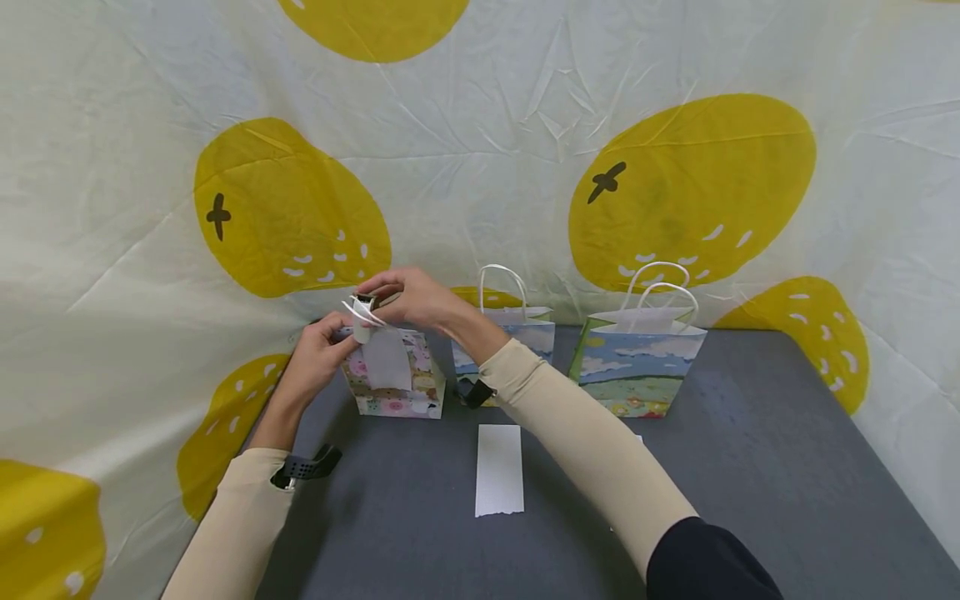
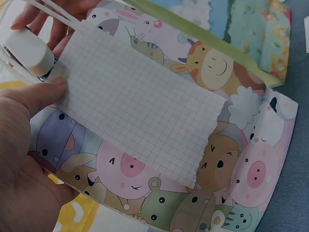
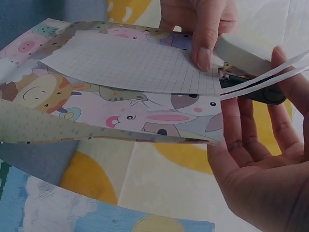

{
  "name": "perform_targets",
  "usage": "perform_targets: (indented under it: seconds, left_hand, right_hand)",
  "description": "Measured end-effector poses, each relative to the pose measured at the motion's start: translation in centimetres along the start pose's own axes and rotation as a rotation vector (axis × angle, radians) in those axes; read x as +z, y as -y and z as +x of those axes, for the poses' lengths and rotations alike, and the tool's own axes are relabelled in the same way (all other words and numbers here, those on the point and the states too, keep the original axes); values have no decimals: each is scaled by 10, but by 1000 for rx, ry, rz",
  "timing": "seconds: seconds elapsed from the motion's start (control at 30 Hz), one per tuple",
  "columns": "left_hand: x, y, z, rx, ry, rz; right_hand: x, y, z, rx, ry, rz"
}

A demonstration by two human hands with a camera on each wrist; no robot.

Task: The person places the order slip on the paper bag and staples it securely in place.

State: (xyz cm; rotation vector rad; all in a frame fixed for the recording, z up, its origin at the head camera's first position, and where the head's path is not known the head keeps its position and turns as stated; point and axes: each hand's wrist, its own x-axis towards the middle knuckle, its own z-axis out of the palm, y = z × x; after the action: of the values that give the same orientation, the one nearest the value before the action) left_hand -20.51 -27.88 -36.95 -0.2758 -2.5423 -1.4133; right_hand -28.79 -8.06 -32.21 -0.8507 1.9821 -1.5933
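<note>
A small white-and-dark stapler (image 3: 241,52) sits at the top edge of a paper bag (image 1: 401,407) printed with cartoon animals, with a slip of grid paper (image 2: 140,106) lying against the bag's front. My right hand (image 1: 416,298) grips the stapler, its thumb above and fingers below. With thumb on the slip, my left hand (image 1: 318,354) pinches slip and bag together at that edge. The stapler's mouth is right at the slip's upper end, partly hidden by my left thumb. White cord handles (image 3: 270,79) pass alongside the stapler.
Two landscape-printed paper bags stand at the back, one in the middle (image 1: 542,337) and one to the right (image 1: 637,367). Another white slip (image 1: 499,471) lies on the grey table (image 1: 405,517). A patterned cloth (image 1: 480,192) hangs behind.
</note>
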Motion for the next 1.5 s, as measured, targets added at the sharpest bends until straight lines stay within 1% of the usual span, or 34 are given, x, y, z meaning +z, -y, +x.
perform_targets:
  seconds: [0.17, 0.27, 0.4, 0.47, 0.6, 0.7, 0.73, 0.87, 0.9, 1.0, 1.07, 1.17, 1.23, 1.33, 1.43, 1.5]
  left_hand:
    - [1, 1, 1, -20, 10, 2]
    - [2, 1, 2, -19, 15, -2]
    - [3, 2, 3, -10, 18, 2]
    - [3, 3, 3, -9, 20, 6]
    - [3, 2, 2, -17, 18, 2]
    - [1, 1, 1, -20, 14, -10]
    - [0, 1, 0, -22, 12, -15]
    - [-2, 2, -2, -16, 0, -28]
    - [-3, 3, -3, -13, -6, -30]
    - [-2, 4, -3, 7, -25, -31]
    - [0, 5, -3, 18, -32, -30]
    - [4, 5, -2, 14, -35, -37]
    - [6, 6, -2, 5, -43, -35]
    - [9, 7, -2, -7, -55, -27]
    - [10, 7, -2, -5, -60, -12]
    - [9, 6, -2, 0, -60, -6]
  right_hand:
    - [0, -2, 0, -3, 18, -16]
    - [0, -2, -1, -1, 20, -32]
    - [-2, -3, -4, 18, 17, -52]
    - [-3, -2, -5, 40, 18, -67]
    - [-4, -4, -10, 60, 24, -123]
    - [0, -7, -13, 52, 19, -146]
    - [2, -9, -14, 54, 6, -146]
    - [10, -14, -18, 63, -27, -116]
    - [11, -16, -20, 60, -33, -117]
    - [16, -24, -22, 7, -26, -141]
    - [19, -31, -22, -24, -50, -191]
    - [25, -41, -23, -58, -134, -283]
    - [30, -47, -23, -66, -203, -342]
    - [38, -52, -23, -76, -281, -413]
    - [43, -56, -23, -76, -339, -468]
    - [44, -57, -23, -76, -361, -496]
